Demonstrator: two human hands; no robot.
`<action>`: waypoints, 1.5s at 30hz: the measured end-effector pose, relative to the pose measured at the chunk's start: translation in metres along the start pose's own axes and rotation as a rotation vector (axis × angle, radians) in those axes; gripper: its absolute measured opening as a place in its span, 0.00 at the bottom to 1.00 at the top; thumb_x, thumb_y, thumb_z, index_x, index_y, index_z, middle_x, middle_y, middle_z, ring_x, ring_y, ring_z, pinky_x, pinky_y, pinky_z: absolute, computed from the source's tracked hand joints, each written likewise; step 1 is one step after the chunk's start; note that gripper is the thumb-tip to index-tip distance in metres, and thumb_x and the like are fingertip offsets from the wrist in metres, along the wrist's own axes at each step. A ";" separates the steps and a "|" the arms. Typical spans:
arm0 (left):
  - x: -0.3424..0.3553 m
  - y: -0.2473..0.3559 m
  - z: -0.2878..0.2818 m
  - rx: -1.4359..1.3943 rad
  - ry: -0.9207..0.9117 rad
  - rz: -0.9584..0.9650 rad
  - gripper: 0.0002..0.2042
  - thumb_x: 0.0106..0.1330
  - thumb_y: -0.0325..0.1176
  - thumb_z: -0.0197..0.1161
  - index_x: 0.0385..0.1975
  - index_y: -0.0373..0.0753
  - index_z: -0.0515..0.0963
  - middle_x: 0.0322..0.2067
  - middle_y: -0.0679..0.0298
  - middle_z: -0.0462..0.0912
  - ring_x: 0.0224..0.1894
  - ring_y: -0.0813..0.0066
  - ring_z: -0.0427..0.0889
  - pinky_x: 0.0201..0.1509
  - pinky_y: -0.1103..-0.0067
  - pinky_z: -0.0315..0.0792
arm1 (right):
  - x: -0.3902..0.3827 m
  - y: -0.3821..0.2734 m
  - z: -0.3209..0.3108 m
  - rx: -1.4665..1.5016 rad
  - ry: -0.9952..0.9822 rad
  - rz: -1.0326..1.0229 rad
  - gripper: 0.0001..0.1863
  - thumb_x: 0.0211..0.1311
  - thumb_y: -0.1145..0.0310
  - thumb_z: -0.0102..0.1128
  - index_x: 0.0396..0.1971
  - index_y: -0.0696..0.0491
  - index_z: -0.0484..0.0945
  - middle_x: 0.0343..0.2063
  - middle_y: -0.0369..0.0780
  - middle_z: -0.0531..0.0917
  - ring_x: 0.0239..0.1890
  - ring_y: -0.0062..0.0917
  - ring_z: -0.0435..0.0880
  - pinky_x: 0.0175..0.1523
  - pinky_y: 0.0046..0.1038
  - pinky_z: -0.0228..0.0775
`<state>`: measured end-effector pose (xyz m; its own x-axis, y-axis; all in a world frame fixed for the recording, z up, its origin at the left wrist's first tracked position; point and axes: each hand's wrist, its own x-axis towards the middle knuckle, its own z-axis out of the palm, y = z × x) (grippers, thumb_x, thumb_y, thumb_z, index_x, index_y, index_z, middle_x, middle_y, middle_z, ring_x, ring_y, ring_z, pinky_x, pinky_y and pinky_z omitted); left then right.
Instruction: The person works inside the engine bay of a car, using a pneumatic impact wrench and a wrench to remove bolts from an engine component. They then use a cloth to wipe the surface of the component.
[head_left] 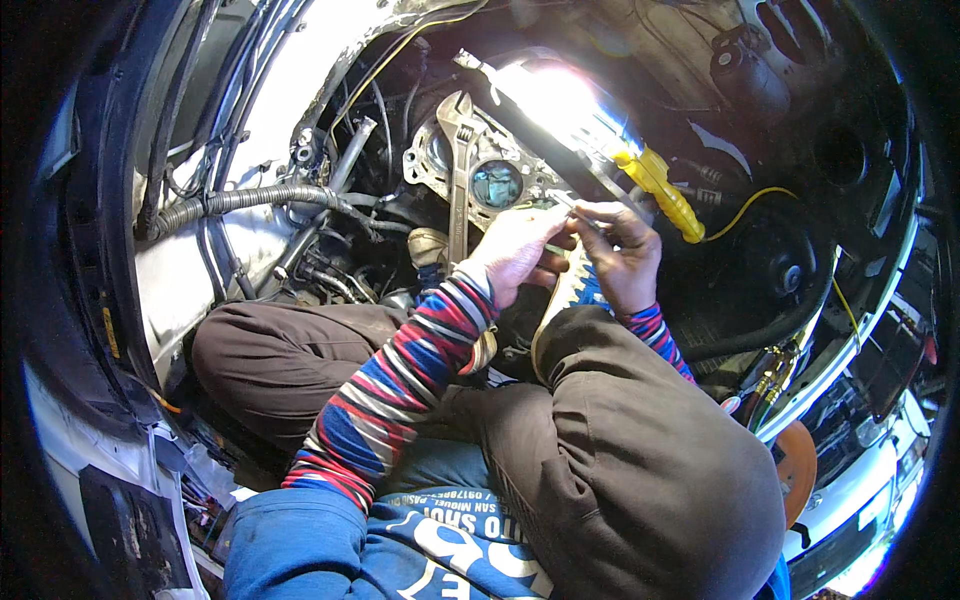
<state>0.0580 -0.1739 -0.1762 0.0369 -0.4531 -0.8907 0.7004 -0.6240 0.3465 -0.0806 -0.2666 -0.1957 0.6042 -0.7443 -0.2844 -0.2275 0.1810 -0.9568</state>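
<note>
My left hand [512, 252] and my right hand [622, 250] meet above my lap, in front of the engine block [428, 172]. Fingers of both are closed in a pinch around a small, thin, pale piece [562, 199], too small to name. Left of my left hand an adjustable wrench [459, 175] lies across the block, jaws at the far end. Beside it a round cylinder bore [496, 184] shows in the block's flat top. A bright work light with a yellow handle [661, 192] lies just beyond my right hand.
I sit inside an engine bay with my knees bent. A ribbed hose [250, 203] and cables run along the left wall. A yellow cord [752, 207] leads right from the lamp. Near the right rim is a round black part [787, 277]. My shoe [556, 310] stands below my hands.
</note>
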 end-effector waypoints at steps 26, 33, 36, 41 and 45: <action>-0.002 -0.042 -0.064 -0.093 0.247 0.028 0.10 0.69 0.44 0.62 0.41 0.45 0.78 0.28 0.73 0.79 0.27 0.81 0.78 0.29 0.82 0.70 | 0.049 -0.024 -0.059 -1.093 0.263 -0.357 0.24 0.58 0.71 0.67 0.56 0.55 0.77 0.51 0.48 0.82 0.55 0.41 0.79 0.62 0.40 0.65; -0.002 -0.052 -0.076 0.095 0.272 0.094 0.11 0.72 0.42 0.60 0.40 0.41 0.72 0.32 0.64 0.83 0.28 0.77 0.83 0.30 0.81 0.76 | 0.071 0.000 -0.090 -0.866 -0.076 -0.232 0.28 0.53 0.63 0.73 0.55 0.50 0.77 0.37 0.52 0.85 0.43 0.48 0.85 0.49 0.44 0.77; 0.008 -0.054 -0.070 0.198 0.265 0.085 0.11 0.73 0.41 0.59 0.39 0.40 0.72 0.30 0.64 0.82 0.26 0.77 0.82 0.27 0.82 0.75 | 0.062 0.008 -0.088 -0.959 0.022 -0.336 0.34 0.48 0.61 0.77 0.56 0.53 0.74 0.38 0.51 0.85 0.42 0.48 0.85 0.49 0.44 0.77; 0.033 -0.057 -0.061 0.374 0.320 0.246 0.09 0.73 0.38 0.58 0.38 0.39 0.72 0.26 0.64 0.82 0.24 0.78 0.81 0.25 0.82 0.75 | 0.061 0.016 -0.082 -0.993 0.024 -0.315 0.30 0.45 0.64 0.76 0.50 0.53 0.75 0.40 0.49 0.84 0.42 0.50 0.83 0.46 0.44 0.77; 0.051 -0.049 -0.058 0.932 0.599 0.681 0.12 0.67 0.37 0.62 0.40 0.34 0.75 0.24 0.58 0.82 0.22 0.66 0.82 0.30 0.74 0.77 | 0.045 0.013 -0.071 -0.850 0.123 -0.421 0.31 0.44 0.71 0.75 0.49 0.49 0.69 0.34 0.46 0.82 0.37 0.46 0.84 0.38 0.41 0.77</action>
<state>0.0665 -0.1295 -0.2559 0.6667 -0.6504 -0.3640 -0.3325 -0.6966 0.6357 -0.1106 -0.3434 -0.2168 0.6897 -0.7127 0.1277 -0.5174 -0.6085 -0.6017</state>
